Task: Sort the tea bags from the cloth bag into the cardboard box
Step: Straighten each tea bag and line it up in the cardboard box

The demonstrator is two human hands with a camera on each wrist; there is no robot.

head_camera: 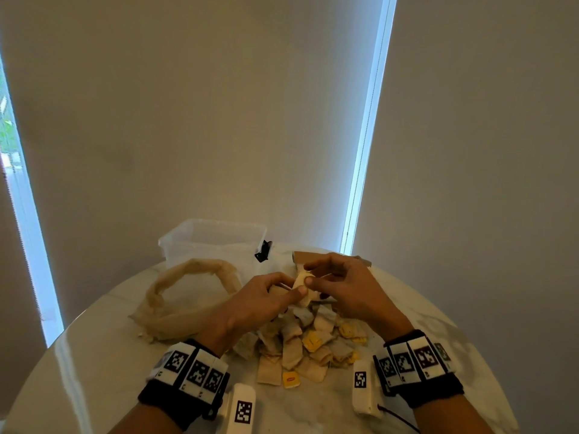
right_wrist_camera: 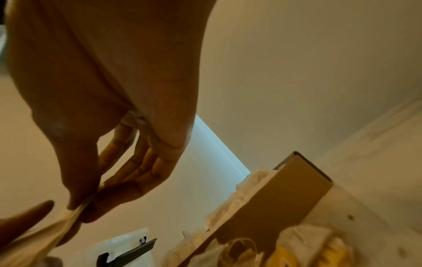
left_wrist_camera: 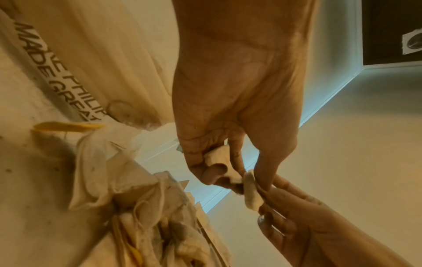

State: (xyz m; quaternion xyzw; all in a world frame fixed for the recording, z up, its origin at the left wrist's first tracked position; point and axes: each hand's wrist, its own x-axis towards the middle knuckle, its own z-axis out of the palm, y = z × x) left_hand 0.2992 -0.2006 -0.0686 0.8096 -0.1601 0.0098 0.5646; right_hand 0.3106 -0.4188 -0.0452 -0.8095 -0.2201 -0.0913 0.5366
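Observation:
Over the table both hands meet on one pale tea bag (head_camera: 299,280). My left hand (head_camera: 291,286) pinches its near edge and curls round a crumpled tea bag (left_wrist_camera: 218,159). My right hand (head_camera: 310,274) pinches the far edge between thumb and forefinger, and the same pinch (right_wrist_camera: 77,211) shows in the right wrist view. Below the hands lies a heap of tea bags (head_camera: 307,343), some with yellow tags. The limp cloth bag (head_camera: 188,292) lies to the left. The cardboard box (head_camera: 363,262) stands behind my right hand, with tea bags (right_wrist_camera: 239,195) inside it.
A clear plastic tub (head_camera: 213,242) with a black latch (head_camera: 263,250) stands at the back of the round white table (head_camera: 94,355). Two white tagged blocks (head_camera: 242,408) (head_camera: 362,386) lie near the front edge. Blinds hang close behind the table.

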